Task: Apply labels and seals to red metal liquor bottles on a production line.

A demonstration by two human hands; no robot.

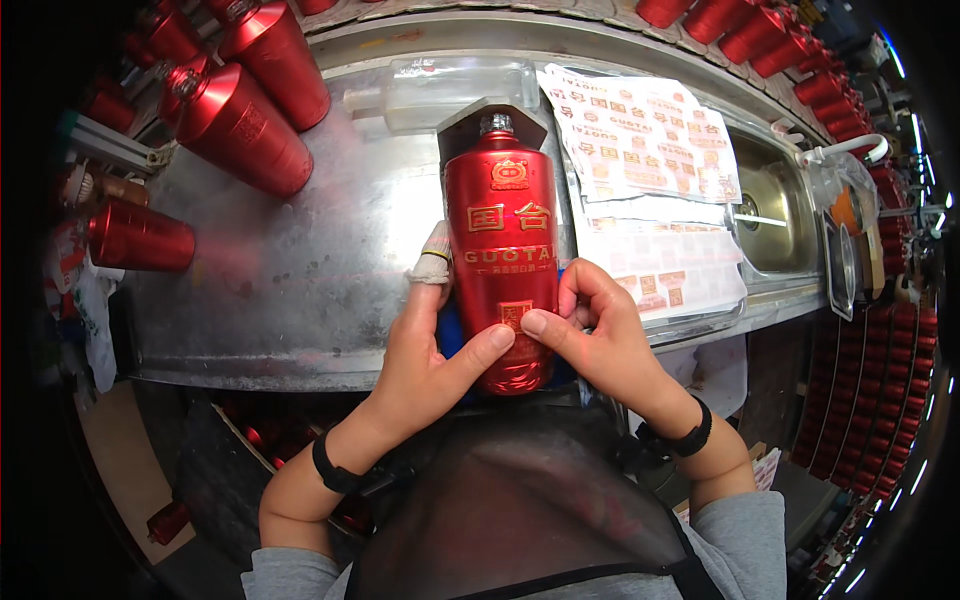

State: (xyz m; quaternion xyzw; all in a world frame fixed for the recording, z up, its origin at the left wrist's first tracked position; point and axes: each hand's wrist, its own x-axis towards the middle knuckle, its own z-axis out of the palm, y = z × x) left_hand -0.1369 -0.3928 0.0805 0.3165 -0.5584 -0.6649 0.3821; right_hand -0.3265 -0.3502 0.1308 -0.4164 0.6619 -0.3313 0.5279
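A red metallic bottle with gold lettering lies in front of me, its silvery neck pointing away and its base toward me. My left hand holds it along the left side, with a whitish cover on one finger. From the right side my right hand grips it, fingers curled. Both thumbs rest on a small gold-edged square label near the base, their tips almost meeting. Behind the bottle's neck is a dark angular holder. The bottle hides its own underside and some of my fingers.
More red bottles stand at the left of the metal worktop. Printed sheets of labels lie right of the bottle, beside a steel sink. A clear plastic container sits at the back. Rows of red bottles line the far right.
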